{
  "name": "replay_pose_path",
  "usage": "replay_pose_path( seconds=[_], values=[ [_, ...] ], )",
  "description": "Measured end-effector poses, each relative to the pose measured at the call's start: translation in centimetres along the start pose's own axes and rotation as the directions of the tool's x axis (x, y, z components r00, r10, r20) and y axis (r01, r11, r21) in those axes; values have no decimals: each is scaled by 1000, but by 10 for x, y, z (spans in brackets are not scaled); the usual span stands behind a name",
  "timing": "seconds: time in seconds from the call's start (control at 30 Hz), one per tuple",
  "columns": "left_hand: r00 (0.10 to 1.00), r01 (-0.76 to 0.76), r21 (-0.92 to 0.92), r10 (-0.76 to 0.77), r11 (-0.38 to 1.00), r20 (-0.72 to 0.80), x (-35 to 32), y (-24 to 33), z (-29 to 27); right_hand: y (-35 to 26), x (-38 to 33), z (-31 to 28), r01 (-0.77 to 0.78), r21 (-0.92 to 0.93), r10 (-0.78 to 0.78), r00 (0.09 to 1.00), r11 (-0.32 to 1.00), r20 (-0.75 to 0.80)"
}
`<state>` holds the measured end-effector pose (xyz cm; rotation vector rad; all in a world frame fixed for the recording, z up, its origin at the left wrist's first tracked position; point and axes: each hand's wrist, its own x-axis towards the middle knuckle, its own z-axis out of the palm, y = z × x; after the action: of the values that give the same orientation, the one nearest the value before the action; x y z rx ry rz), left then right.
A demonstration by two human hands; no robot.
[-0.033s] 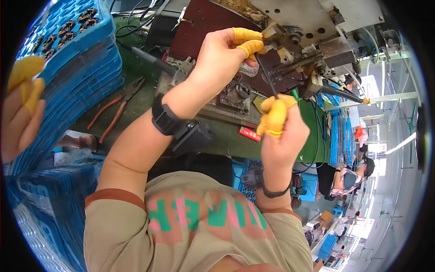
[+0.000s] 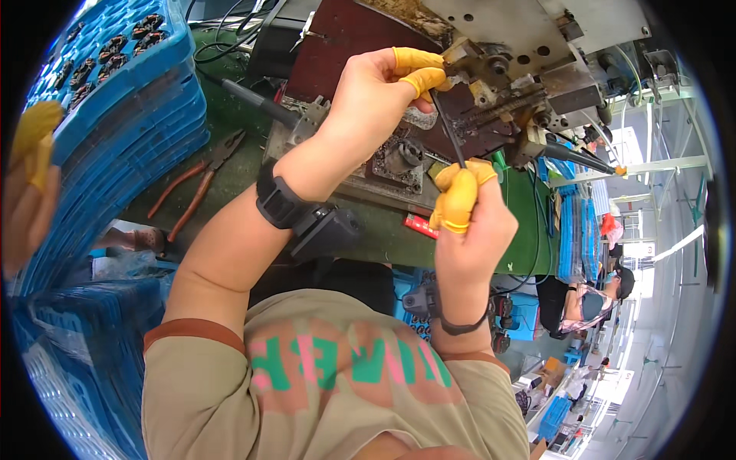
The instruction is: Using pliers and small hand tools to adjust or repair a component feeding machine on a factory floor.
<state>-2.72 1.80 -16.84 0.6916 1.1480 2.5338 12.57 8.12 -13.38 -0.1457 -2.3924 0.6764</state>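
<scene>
The right hand (image 2: 471, 230), nearer, pinches the lower end of a thin dark rod (image 2: 451, 138) in yellow-capped fingers (image 2: 458, 201). The rod's long axis runs up and slightly left to the left hand (image 2: 376, 100), whose capped fingers (image 2: 418, 69) clench its upper end against the machine (image 2: 521, 69). Pliers (image 2: 201, 182) lie on the green surface (image 2: 230, 130). Far left, stacked blue trays (image 2: 115, 100) hold small dark parts (image 2: 146, 24).

Yellow rubber finger cots on both hands, left hand (image 2: 372, 96) at 12 o'clock, right hand (image 2: 471, 230) near centre. Chunky black wristwatch (image 2: 280, 201) left, thin black band (image 2: 460, 326) right, tan tee with brown-trimmed sleeves (image 2: 192, 331).
</scene>
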Motion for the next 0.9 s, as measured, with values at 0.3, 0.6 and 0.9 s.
replay_pose_path(
  seconds=[0.3,0.6,0.9],
  values=[
    [995,64,-28,-61,998,81,-7,5,-5,-1,-6,3,152,-218,-152,988,964,19],
    [988,148,-169,-137,974,73,-5,0,-5,-3,-2,2,162,-261,-168,986,952,0],
    [981,192,-253,-175,948,88,-4,-2,-6,-20,5,5,238,-354,-226,971,905,75]
  ],
)
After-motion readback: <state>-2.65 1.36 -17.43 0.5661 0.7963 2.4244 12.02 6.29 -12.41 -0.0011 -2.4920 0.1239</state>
